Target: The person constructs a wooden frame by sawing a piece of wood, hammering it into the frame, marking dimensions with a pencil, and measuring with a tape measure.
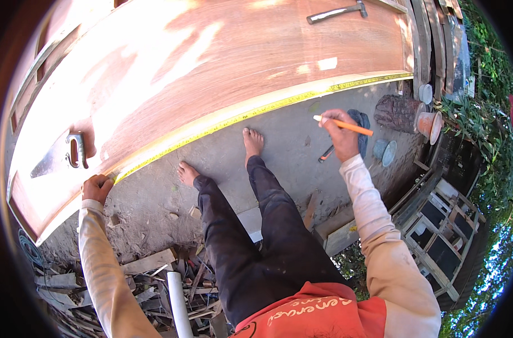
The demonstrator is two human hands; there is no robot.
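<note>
My left hand (97, 189) is closed at the near left edge of a large plywood panel (256, 50), its fingers on the end of a yellow tape measure (234, 119). The tape blade runs stretched along the panel's near edge to the far right corner. My right hand (342, 138) grips an orange pencil (358, 129), raised over the ground to the right of my feet, apart from the panel. On the panel, close to my left hand, lies a hand saw (75, 150) with a dark handle. A hammer (336, 12) rests near the panel's far right.
Right of my feet are a tree stump (399, 113), a clay pot (428, 126), a blue-grey pot (385, 151) and a dark cloth (359, 120). Scrap wood (149, 262) and a white pipe (178, 301) lie behind my left side. A wooden frame (441, 236) stands at right.
</note>
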